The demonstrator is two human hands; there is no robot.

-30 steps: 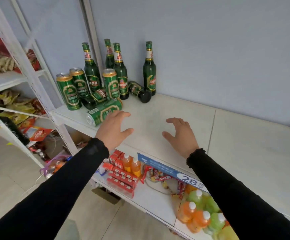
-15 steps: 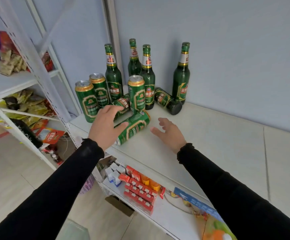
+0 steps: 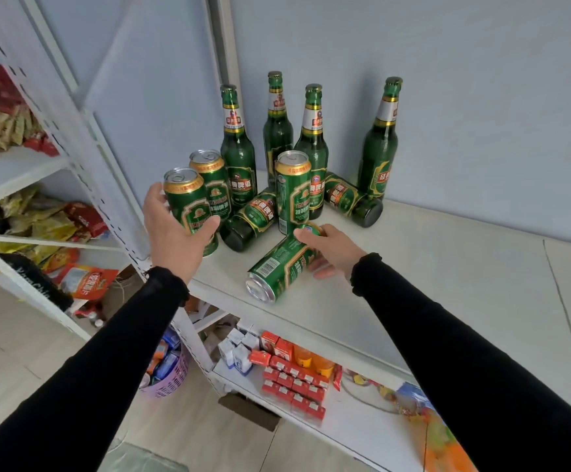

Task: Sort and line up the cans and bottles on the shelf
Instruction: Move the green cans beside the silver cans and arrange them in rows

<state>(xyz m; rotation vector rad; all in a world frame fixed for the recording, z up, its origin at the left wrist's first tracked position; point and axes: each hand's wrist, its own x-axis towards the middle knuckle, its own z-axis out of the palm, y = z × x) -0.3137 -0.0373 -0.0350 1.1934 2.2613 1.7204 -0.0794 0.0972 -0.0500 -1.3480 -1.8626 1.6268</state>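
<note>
Two black-sleeved arms reach forward over the white shelf [image 3: 413, 284] toward the cluster of green beer cans and bottles at its back left corner. On the left hand [image 3: 171, 233] the grip is curled around the front standing can [image 3: 188, 206], thumb behind and fingers wrapped across its label; the can stands upright near the shelf's left edge. On the right hand [image 3: 331, 250] the palm faces left and the grip is loosely spread, fingertips touching the far end of the lying can [image 3: 280, 264], not closed around it. That can lies on its side, its long axis running from the back of the shelf toward the front edge, its silver base facing the camera. Just behind the lying can stands the middle can [image 3: 292, 190], upright. Left of it a tipped bottle [image 3: 250, 219] lies with its dark base toward the front; right of it another tipped bottle [image 3: 352, 201] lies likewise. Four upright bottles stand along the wall behind, the rightmost bottle [image 3: 379, 141] apart from the others
</note>
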